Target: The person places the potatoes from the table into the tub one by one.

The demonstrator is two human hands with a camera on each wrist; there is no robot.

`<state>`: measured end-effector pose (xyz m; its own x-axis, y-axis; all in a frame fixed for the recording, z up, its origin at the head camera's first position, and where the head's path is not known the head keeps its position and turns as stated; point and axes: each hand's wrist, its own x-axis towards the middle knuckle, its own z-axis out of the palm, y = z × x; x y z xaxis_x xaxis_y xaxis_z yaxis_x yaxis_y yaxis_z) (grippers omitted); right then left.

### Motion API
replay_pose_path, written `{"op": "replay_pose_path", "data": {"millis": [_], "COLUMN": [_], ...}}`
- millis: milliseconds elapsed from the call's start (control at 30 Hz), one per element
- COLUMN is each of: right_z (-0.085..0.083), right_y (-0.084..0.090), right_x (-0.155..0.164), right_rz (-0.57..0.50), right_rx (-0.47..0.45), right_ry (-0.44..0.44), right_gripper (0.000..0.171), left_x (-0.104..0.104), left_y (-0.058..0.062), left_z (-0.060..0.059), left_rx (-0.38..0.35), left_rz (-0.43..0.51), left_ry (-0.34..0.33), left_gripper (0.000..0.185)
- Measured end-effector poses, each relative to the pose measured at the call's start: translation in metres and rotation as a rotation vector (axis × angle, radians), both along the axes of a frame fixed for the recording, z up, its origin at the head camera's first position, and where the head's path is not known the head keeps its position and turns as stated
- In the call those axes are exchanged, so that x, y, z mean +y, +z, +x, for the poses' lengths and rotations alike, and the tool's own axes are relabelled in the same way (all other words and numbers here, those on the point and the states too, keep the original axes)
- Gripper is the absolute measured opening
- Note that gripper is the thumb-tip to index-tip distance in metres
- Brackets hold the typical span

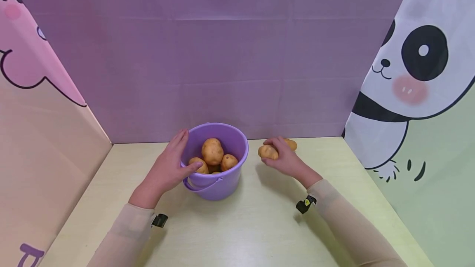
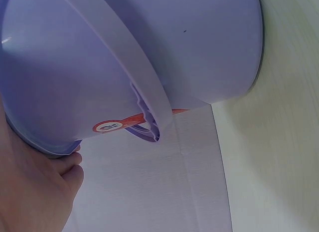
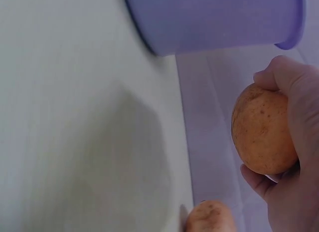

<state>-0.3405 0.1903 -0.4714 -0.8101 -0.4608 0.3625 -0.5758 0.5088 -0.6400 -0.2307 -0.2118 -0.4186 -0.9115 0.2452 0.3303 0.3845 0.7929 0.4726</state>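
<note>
My left hand (image 1: 168, 166) holds the rim of a purple bucket (image 1: 213, 186), with its fingers along the left side and its thumb over the near edge. In the left wrist view, fingertips show at the bucket's rim, and the thumb is hidden there. Several potatoes (image 1: 212, 151) lie inside the bucket. To the right of it, my right hand (image 1: 287, 162) grips a potato (image 3: 264, 129) between thumb and fingers, raised above the table. Behind that hand another potato (image 1: 291, 144) is partly covered in the head view.
The pale wooden table (image 1: 237, 234) meets a purple backdrop (image 1: 230, 52) just behind the bucket. Printed panels stand at both sides, the right one with a panda (image 1: 408, 94). The bucket's handle (image 1: 204, 188) hangs down at the front.
</note>
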Motion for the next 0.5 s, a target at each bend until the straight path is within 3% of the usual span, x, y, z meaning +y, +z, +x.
{"op": "replay_pose_path", "data": {"millis": [500], "right_z": [0.003], "right_y": [0.034], "right_x": [-0.002], "right_rz": [-0.016], "right_rx": [-0.013], "right_ry": [0.012], "right_gripper": [0.046], "left_x": [0.000], "left_y": [0.002], "left_z": [0.001], "left_rx": [-0.004], "left_rz": [0.000], "left_ry": [0.001], "left_gripper": [0.110]}}
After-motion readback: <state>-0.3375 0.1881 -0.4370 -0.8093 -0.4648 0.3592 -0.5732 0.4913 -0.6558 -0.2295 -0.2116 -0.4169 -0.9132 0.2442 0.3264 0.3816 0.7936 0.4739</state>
